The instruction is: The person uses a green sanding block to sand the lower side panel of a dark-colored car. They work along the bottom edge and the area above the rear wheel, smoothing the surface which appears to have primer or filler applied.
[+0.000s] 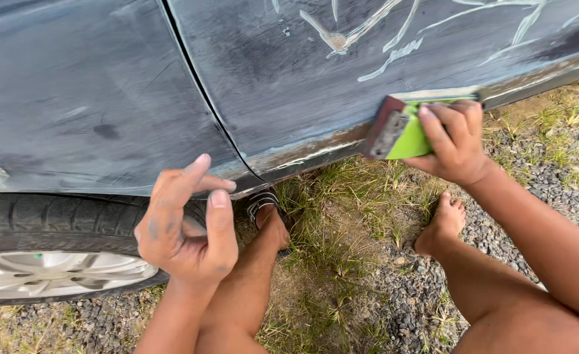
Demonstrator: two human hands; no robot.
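A dark, sanded car body panel (289, 85), streaked with pale filler near its top, fills the upper view, with a tyre and silver wheel (47, 255) below it at the left and grass and gravel (368, 275) underneath. The right hand (453, 144) is closed around a green sanding block (404, 134), pressing it against the panel's rusty lower edge. The left hand (188, 226) hangs free near the wheel, fingers loosely spread and holding nothing.
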